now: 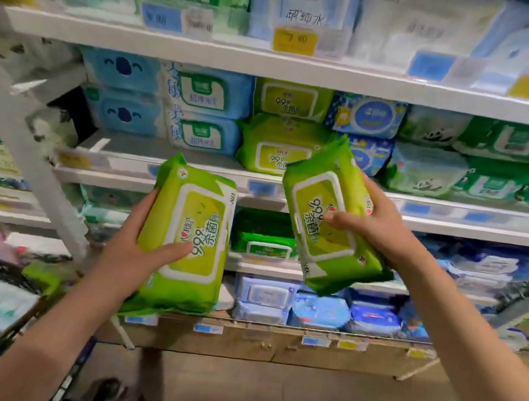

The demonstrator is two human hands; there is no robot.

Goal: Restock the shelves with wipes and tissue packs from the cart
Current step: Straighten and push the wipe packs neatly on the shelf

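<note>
— What do we have in our hands?
— Our left hand (141,250) grips one green wipes pack (187,240), thumb across its label. Our right hand (373,224) holds a second green pack (329,221), tilted and higher.
— And behind them?
— We see matching green packs (279,143) stacked on the middle shelf (459,227), with blue packs (201,110) just beside them. The cart (9,271) is at lower left.

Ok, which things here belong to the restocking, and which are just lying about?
Job: left hand gripping left lime pack; right hand gripping right lime pack; matching shelf stack; cart.
Lying about: blue koala packs; dark green packs; yellow price tag.
</note>
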